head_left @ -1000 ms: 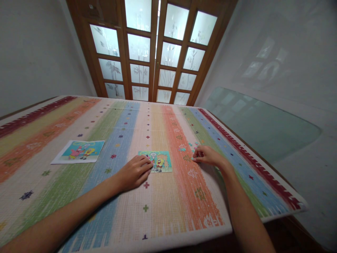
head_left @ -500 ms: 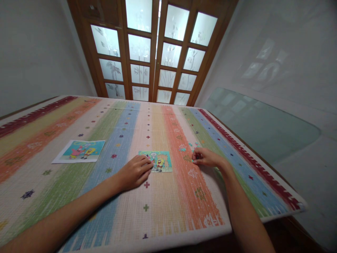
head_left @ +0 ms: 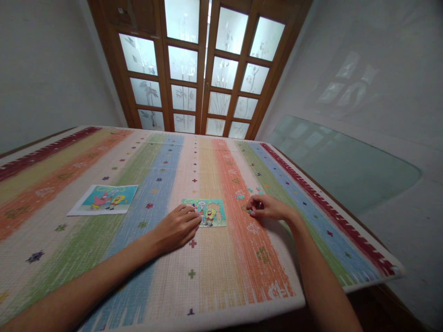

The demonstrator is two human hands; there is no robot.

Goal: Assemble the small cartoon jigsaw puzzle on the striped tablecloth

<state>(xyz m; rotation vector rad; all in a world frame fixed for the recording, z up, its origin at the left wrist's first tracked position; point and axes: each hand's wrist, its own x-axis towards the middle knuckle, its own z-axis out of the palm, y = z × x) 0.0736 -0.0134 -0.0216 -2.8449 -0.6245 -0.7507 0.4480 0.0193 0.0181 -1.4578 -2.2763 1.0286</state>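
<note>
A small jigsaw puzzle [head_left: 217,213] with a cartoon picture lies on the cloth, partly filled, with tan gaps showing at its upper right. My left hand [head_left: 180,224] rests over its left edge, fingers lying flat and slightly bent, covering that side of the picture. To the right of the puzzle, my right hand [head_left: 265,207] pinches a tiny teal puzzle piece [head_left: 249,211] between thumb and fingertips, just above the cloth. Several loose puzzle pieces [head_left: 255,190] lie just beyond that hand, some partly hidden by it.
On the left lies a printed picture sheet [head_left: 105,199] with the same cartoon figures. A striped tablecloth [head_left: 214,267] covers the table. Wooden doors with frosted panes [head_left: 183,60] stand beyond the far edge, and a glass panel [head_left: 339,157] leans at the right wall.
My right hand has moved slightly left, toward the puzzle, carrying the pinched piece away from the loose ones. My left hand has stayed on the puzzle's edge.
</note>
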